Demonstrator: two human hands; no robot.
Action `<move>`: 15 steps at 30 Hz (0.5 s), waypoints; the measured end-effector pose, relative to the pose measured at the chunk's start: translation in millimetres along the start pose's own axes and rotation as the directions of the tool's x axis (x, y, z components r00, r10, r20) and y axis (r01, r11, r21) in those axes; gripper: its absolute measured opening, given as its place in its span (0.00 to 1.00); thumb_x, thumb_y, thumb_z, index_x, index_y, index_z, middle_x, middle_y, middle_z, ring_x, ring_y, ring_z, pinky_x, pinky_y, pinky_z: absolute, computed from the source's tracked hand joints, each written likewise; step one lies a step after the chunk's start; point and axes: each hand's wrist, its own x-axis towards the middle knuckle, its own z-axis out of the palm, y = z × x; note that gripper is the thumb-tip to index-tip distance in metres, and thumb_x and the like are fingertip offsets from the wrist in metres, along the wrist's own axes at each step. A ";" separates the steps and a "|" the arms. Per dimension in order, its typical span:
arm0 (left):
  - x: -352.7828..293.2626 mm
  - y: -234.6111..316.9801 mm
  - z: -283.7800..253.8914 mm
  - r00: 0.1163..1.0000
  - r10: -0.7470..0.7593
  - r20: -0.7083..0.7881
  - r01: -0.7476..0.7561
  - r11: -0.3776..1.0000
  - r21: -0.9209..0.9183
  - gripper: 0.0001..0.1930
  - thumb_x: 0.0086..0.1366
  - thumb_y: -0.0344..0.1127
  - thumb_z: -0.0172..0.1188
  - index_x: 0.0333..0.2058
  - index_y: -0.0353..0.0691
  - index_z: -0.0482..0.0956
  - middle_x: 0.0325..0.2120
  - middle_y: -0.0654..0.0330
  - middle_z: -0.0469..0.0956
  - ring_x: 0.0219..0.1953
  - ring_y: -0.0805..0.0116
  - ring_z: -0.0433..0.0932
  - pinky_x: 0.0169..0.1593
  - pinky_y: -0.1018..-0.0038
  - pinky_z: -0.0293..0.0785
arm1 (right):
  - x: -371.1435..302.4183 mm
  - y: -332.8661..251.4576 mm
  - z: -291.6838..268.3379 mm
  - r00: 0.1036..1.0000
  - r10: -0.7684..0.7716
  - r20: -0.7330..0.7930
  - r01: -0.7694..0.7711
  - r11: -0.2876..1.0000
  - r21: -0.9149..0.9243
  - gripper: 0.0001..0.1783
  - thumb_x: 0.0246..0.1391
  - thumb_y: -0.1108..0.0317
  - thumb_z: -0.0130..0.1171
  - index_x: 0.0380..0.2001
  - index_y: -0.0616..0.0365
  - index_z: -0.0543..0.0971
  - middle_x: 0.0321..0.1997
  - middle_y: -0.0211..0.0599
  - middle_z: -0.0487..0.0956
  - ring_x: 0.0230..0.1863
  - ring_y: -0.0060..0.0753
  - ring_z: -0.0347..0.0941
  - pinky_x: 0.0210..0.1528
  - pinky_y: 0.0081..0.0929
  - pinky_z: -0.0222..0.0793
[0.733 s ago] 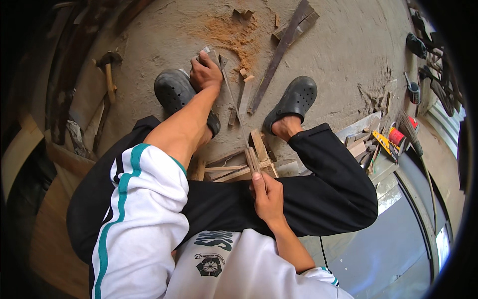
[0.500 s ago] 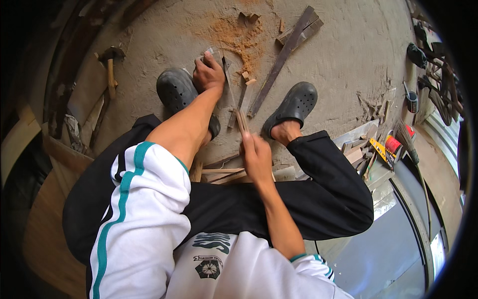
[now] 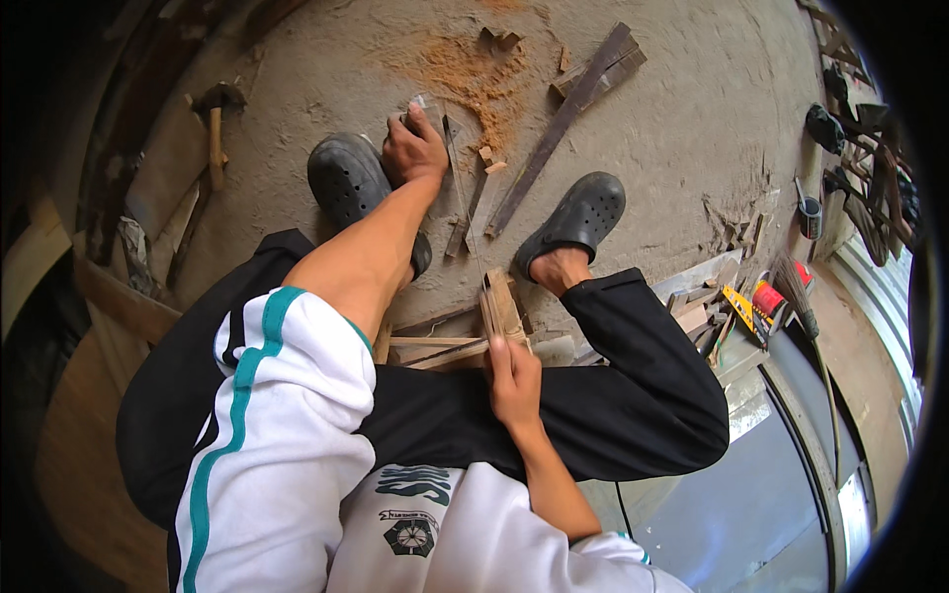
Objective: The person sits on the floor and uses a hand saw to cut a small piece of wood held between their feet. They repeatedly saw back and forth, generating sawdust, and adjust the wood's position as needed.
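My right hand (image 3: 515, 383), between my thighs and below the right shoe, is closed round the wooden handle (image 3: 492, 311) of a handsaw. Its thin saw blade (image 3: 461, 188) shows almost edge-on and runs forward to just beside my left hand (image 3: 414, 150). That hand is closed over a piece with a shiny, greyish edge (image 3: 423, 102), pressed low by the toe of the left shoe (image 3: 348, 178). My fingers cover most of this piece, so its kind is unclear. Short wood offcuts (image 3: 484, 193) lie just right of the blade.
Orange sawdust (image 3: 479, 84) and crossed dark wood strips (image 3: 583, 94) lie ahead on the rough floor. A hammer (image 3: 216, 133) is at the left. Wood scraps, a yellow tool (image 3: 743, 314), a red can (image 3: 767, 297) and a brush (image 3: 794, 292) are at the right.
My right hand has drawn the handsaw back toward my body, uncovering a wood block beside its handle. My left hand keeps its place and grip.
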 end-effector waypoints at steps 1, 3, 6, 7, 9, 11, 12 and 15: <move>0.7 2.8 -1.2 1.000 -0.013 0.015 0.012 1.000 0.004 0.28 0.69 0.58 0.43 0.35 0.34 0.74 0.31 0.37 0.79 0.37 0.35 0.77 0.40 0.48 0.71 | -6.0 5.8 -0.5 0.999 0.043 -0.002 -0.043 0.996 0.075 0.24 0.67 0.57 0.47 0.22 0.65 0.73 0.14 0.35 0.67 0.19 0.23 0.62 0.24 0.30 0.58; -0.5 6.7 -4.1 0.998 -0.037 0.053 0.037 0.999 0.015 0.30 0.69 0.59 0.41 0.36 0.34 0.75 0.34 0.37 0.79 0.40 0.35 0.77 0.43 0.48 0.71 | 28.0 7.9 9.8 0.996 -0.085 -0.026 0.085 0.996 -0.010 0.24 0.67 0.57 0.47 0.22 0.65 0.72 0.14 0.36 0.67 0.19 0.25 0.62 0.24 0.31 0.58; 0.4 7.2 -0.5 0.996 -0.047 0.072 0.046 0.999 0.017 0.29 0.69 0.59 0.41 0.37 0.34 0.75 0.34 0.38 0.80 0.40 0.35 0.77 0.43 0.48 0.71 | 116.0 1.6 32.8 0.996 -0.082 -0.026 0.083 0.996 0.036 0.24 0.67 0.58 0.46 0.21 0.66 0.72 0.14 0.36 0.66 0.19 0.26 0.61 0.24 0.33 0.57; -0.2 6.2 -0.6 0.997 -0.045 0.067 0.044 0.999 0.016 0.29 0.69 0.59 0.41 0.38 0.35 0.76 0.35 0.38 0.80 0.40 0.35 0.77 0.43 0.49 0.71 | 111.3 1.5 30.0 0.998 -0.061 -0.016 0.061 0.997 0.044 0.25 0.68 0.57 0.46 0.21 0.66 0.71 0.14 0.35 0.66 0.19 0.26 0.61 0.24 0.32 0.57; 0.8 2.2 -1.3 0.998 -0.045 0.051 0.044 0.999 0.014 0.29 0.70 0.59 0.41 0.38 0.35 0.76 0.35 0.38 0.80 0.40 0.35 0.77 0.44 0.49 0.71 | 86.2 -0.6 18.5 1.000 -0.020 0.010 0.020 0.998 0.059 0.25 0.68 0.57 0.46 0.21 0.65 0.71 0.15 0.34 0.66 0.19 0.25 0.61 0.24 0.32 0.57; 0.4 0.4 -2.1 0.997 -0.047 0.058 0.046 0.999 0.012 0.29 0.70 0.59 0.41 0.38 0.35 0.76 0.35 0.38 0.80 0.40 0.36 0.77 0.43 0.49 0.71 | 34.8 5.3 3.1 0.999 0.007 0.032 -0.009 0.998 0.057 0.26 0.68 0.56 0.45 0.20 0.65 0.70 0.14 0.32 0.65 0.19 0.25 0.60 0.23 0.31 0.57; 1.3 2.4 -2.5 0.997 -0.041 0.059 0.040 0.999 0.008 0.29 0.70 0.59 0.41 0.38 0.35 0.76 0.35 0.38 0.80 0.40 0.36 0.77 0.43 0.49 0.71 | 23.2 9.3 1.5 1.000 0.010 0.026 -0.012 0.998 0.059 0.27 0.68 0.55 0.45 0.20 0.65 0.70 0.15 0.32 0.65 0.19 0.25 0.60 0.23 0.31 0.57; -0.8 3.9 -2.7 0.999 -0.027 0.044 0.027 1.000 0.004 0.29 0.70 0.59 0.41 0.39 0.36 0.76 0.35 0.39 0.80 0.40 0.36 0.78 0.43 0.49 0.71 | 29.4 12.2 6.7 0.998 -0.059 0.006 0.059 0.998 0.012 0.26 0.68 0.55 0.45 0.21 0.65 0.70 0.15 0.31 0.65 0.19 0.25 0.60 0.23 0.30 0.56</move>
